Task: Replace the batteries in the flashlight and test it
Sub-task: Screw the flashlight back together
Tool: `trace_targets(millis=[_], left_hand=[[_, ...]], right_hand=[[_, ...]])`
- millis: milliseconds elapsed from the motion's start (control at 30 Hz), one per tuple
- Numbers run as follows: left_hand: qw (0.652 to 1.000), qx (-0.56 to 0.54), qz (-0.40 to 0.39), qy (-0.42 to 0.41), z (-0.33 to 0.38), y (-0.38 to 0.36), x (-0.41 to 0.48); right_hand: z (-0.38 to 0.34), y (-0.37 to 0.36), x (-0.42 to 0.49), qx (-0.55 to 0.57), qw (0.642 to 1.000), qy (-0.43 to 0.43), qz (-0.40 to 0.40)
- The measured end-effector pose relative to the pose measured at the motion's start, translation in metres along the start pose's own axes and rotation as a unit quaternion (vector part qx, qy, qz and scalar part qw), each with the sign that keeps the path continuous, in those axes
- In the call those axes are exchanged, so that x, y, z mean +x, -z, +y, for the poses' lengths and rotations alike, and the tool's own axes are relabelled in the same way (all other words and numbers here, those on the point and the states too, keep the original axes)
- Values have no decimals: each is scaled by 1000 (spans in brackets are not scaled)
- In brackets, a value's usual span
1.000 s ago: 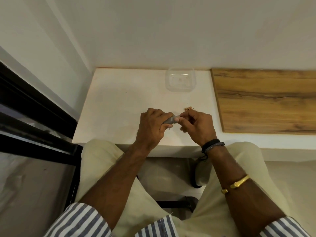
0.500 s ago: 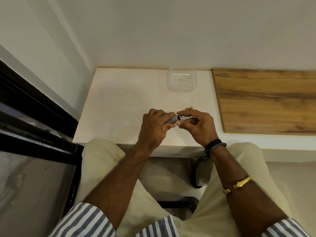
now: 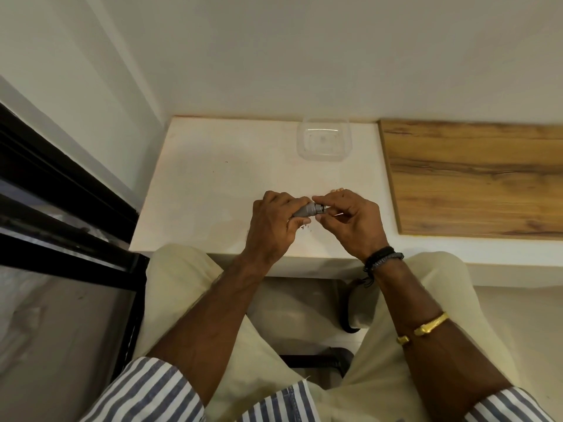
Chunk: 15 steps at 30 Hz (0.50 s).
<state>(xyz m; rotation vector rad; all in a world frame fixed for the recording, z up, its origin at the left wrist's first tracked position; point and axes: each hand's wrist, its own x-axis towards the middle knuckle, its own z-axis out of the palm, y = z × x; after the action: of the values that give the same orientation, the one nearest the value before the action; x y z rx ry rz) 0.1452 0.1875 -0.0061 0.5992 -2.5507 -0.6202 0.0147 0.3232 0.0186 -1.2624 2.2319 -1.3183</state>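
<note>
Nearest the camera, two striped sleeves and pale trousers frame the bare forearms, which reach up toward the clear container [image 3: 323, 159] at the back of the tabletop [image 3: 213, 178]. Well short of the container, over the front part of the tabletop, the left hand [image 3: 272, 226] has its fingers curled round the grey flashlight [image 3: 303, 211], which lies roughly level with its open end pointing right. The right hand [image 3: 350, 223] meets it there, thumb and forefinger pinching a silvery end piece [image 3: 319, 207] at the flashlight's mouth. A second ago the two hands were pressed close and hid almost all of the body; since then more grey barrel and the bright metal have come into sight and the right hand has drawn slightly away. That suggests the end is being unscrewed or pulled out, so the battery swap is probably only starting and the test lies far off. On the container's near side, just under the hands, a few dark specks [image 3: 306, 227] lie on the tabletop. Small pale-gold bits [image 3: 338, 189] show past the right hand, too hidden to name. Right of the container lies a wood panel [image 3: 472, 178]
</note>
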Motion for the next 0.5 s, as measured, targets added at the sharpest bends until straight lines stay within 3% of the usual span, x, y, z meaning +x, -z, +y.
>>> trace_targets(millis=[300, 500], left_hand=[[1000, 3, 4, -12, -4, 1, 0], [998, -63, -24, 0, -7, -1, 2]], right_hand=[[0, 1, 1, -23, 1000, -5, -1], [-1, 4, 0, -22, 999, 49, 2]])
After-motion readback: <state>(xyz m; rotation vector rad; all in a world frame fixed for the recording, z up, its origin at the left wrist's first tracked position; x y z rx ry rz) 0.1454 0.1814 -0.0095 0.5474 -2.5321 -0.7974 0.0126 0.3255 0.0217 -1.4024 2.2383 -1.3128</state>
